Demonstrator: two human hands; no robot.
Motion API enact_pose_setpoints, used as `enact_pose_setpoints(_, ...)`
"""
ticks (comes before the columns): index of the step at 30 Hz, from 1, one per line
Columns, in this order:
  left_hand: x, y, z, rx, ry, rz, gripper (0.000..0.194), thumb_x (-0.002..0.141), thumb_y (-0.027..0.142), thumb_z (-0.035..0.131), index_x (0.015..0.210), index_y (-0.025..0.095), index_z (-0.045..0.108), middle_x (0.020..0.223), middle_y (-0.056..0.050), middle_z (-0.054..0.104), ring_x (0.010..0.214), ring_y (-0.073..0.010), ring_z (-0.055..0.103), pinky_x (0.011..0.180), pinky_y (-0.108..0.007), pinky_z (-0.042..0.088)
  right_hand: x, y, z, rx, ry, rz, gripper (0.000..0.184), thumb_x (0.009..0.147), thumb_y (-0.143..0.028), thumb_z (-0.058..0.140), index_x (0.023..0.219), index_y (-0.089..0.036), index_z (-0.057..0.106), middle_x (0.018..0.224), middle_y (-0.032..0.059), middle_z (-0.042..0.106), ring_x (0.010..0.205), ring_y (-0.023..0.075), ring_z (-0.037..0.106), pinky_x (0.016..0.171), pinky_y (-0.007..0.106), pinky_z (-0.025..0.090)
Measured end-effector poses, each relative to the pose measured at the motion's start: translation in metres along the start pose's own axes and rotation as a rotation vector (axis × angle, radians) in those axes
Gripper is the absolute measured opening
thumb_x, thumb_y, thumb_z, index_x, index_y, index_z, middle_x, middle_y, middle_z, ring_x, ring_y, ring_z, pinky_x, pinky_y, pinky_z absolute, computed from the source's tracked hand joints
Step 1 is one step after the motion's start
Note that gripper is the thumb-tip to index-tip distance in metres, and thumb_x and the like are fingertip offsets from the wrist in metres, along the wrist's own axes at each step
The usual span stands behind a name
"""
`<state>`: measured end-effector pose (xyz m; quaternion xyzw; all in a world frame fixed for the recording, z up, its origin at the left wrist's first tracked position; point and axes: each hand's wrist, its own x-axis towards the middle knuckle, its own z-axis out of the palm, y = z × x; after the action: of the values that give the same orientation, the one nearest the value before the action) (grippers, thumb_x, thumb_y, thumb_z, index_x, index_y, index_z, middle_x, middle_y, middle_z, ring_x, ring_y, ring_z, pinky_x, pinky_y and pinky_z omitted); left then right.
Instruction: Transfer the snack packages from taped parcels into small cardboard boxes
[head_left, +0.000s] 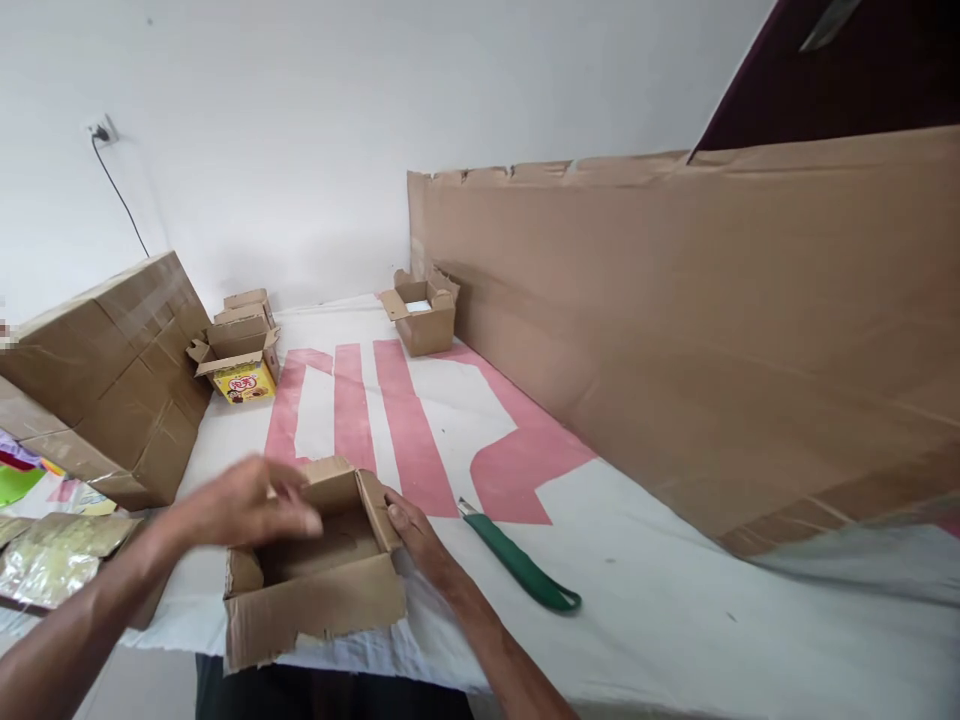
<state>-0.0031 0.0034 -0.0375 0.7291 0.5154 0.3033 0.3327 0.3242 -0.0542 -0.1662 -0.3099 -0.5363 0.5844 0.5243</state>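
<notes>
A small brown cardboard box [322, 595] sits at the table's near edge, its top flaps folded out and its inside showing no contents. My right hand [409, 525] grips the box's right side, thumb at the rim. My left hand [259, 505], blurred by motion, is over the box's left part with fingers loosely bent and apart, nothing visible in them. Right of the box lies a green-handled utility knife [521, 560], its blade end pointing away from me.
A large carton [112, 370] stands at left, near a yellow-fronted box [244, 382]. Another opened box [427, 328] holds something white. A tall cardboard sheet [675, 330] borders the right side. Plastic-wrapped packs [64, 555] lie at lower left. Pink-patterned cloth [630, 640] covers the table.
</notes>
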Motion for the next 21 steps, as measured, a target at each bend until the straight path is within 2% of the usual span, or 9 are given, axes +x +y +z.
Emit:
enact_pose_setpoints(2,-0.054,0.004,0.038,0.264,-0.253,0.052,0.051,0.064,0.052,0.099,0.110,0.034,0.085,0.103,-0.012,0.084,0.101,-0.0413,0.078,0.090,-0.048,0.057,-0.001,0.004,0.000,-0.013,0.013,-0.013,0.079,0.101,-0.086,0.052,0.148,-0.025,0.072,0.143,0.0136,0.078,0.133,0.0359,0.073,0.116,0.050,0.057)
enact_pose_setpoints(3,-0.072,0.006,0.054,0.391,-0.320,0.058,0.047,0.065,0.048,0.098,0.108,0.034,0.084,0.102,-0.012,0.084,0.099,-0.0422,0.078,0.091,-0.049,0.057,-0.002,0.007,0.000,-0.021,0.014,-0.021,0.080,0.101,-0.086,0.051,0.147,-0.025,0.072,0.142,0.0138,0.078,0.133,0.0358,0.073,0.115,0.050,0.058)
enact_pose_setpoints(5,-0.084,0.012,0.069,0.621,-0.377,0.010,0.025,0.076,0.040,0.089,0.099,0.033,0.082,0.095,-0.014,0.082,0.094,-0.0423,0.079,0.090,-0.051,0.056,-0.001,0.016,-0.002,-0.034,0.037,-0.030,0.082,0.101,-0.088,0.048,0.145,-0.024,0.074,0.142,0.0154,0.078,0.133,0.0363,0.073,0.116,0.052,0.057)
enact_pose_setpoints(6,-0.080,0.015,0.068,0.712,-0.368,-0.028,0.017,0.079,0.036,0.085,0.095,0.032,0.081,0.092,-0.014,0.082,0.093,-0.0423,0.080,0.089,-0.051,0.056,0.000,0.021,-0.003,-0.039,0.061,-0.029,0.085,0.099,-0.091,0.047,0.143,-0.023,0.074,0.141,0.0168,0.078,0.134,0.0371,0.072,0.117,0.054,0.056)
enact_pose_setpoints(8,-0.055,0.021,0.050,0.837,-0.310,-0.103,0.007,0.083,0.029,0.080,0.090,0.030,0.079,0.091,-0.015,0.082,0.096,-0.0430,0.080,0.089,-0.052,0.056,0.002,0.030,-0.005,-0.046,0.113,-0.017,0.091,0.096,-0.095,0.047,0.143,-0.022,0.075,0.141,0.0202,0.078,0.136,0.0389,0.071,0.117,0.058,0.055)
enact_pose_setpoints(11,0.002,0.022,-0.001,0.938,-0.200,-0.175,0.007,0.090,0.023,0.074,0.093,0.027,0.079,0.098,-0.016,0.082,0.109,-0.0440,0.078,0.096,-0.054,0.056,0.005,0.038,-0.004,-0.092,0.128,0.006,0.094,0.093,-0.097,0.051,0.145,-0.022,0.072,0.147,0.0216,0.073,0.141,0.0392,0.067,0.119,0.060,0.053)
enact_pose_setpoints(15,0.075,0.008,-0.060,1.051,-0.086,-0.293,0.007,0.097,0.020,0.074,0.101,0.023,0.080,0.109,-0.014,0.082,0.122,-0.0386,0.075,0.107,-0.052,0.056,0.004,0.034,0.000,-0.227,0.077,0.005,0.086,0.096,-0.092,0.055,0.142,-0.021,0.074,0.146,0.0192,0.071,0.139,0.0371,0.067,0.121,0.055,0.052)
enact_pose_setpoints(18,0.111,-0.009,-0.082,1.129,-0.068,-0.380,0.025,0.106,0.034,0.075,0.125,0.019,0.076,0.131,-0.012,0.076,0.123,-0.0305,0.073,0.108,-0.052,0.060,0.004,0.028,0.001,-0.270,0.058,0.006,0.078,0.099,-0.086,0.055,0.136,-0.021,0.077,0.137,0.0172,0.072,0.133,0.0359,0.069,0.115,0.050,0.056)
enact_pose_setpoints(21,0.135,-0.024,-0.088,1.179,-0.061,-0.424,0.039,0.107,0.041,0.075,0.140,0.020,0.070,0.143,-0.012,0.071,0.124,-0.0287,0.072,0.104,-0.051,0.064,0.004,0.027,-0.001,-0.265,0.064,0.002,0.073,0.100,-0.083,0.056,0.132,-0.021,0.078,0.129,0.0150,0.074,0.128,0.0349,0.071,0.111,0.048,0.057)
